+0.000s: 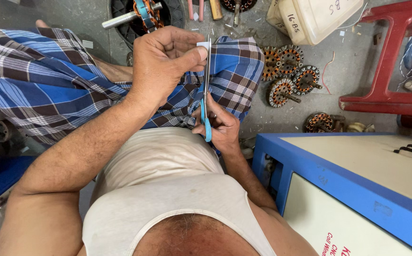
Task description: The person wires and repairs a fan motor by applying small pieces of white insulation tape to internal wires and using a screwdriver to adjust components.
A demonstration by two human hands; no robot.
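Head view. Seated over a grey concrete floor, checked blue cloth across the lap. Left hand raised, thumb and forefinger pressed together on a small white strip, probably insulating paper. Right hand just below the strip, fingers closed through the blue handles of the scissors, blades nearly shut and running up to the strip's right edge.

For a clean cut, judged from this: keep the strip taut and square to the blades, hold the pinch just clear of the cutting line, close the blades in one smooth stroke rather than nibbling, steady both wrists against the lap.

Strip relative to the grip: pinched at the tip of the left grip, sticking out toward the scissors, touching or almost touching the blades; exact contact too small to tell.

Right of the scissors, on the floor: a cluster of copper-wound stators, then a red plastic stool. Above and right of the scissors, a white plastic container. Below and right of them, a blue-framed machine cabinet.
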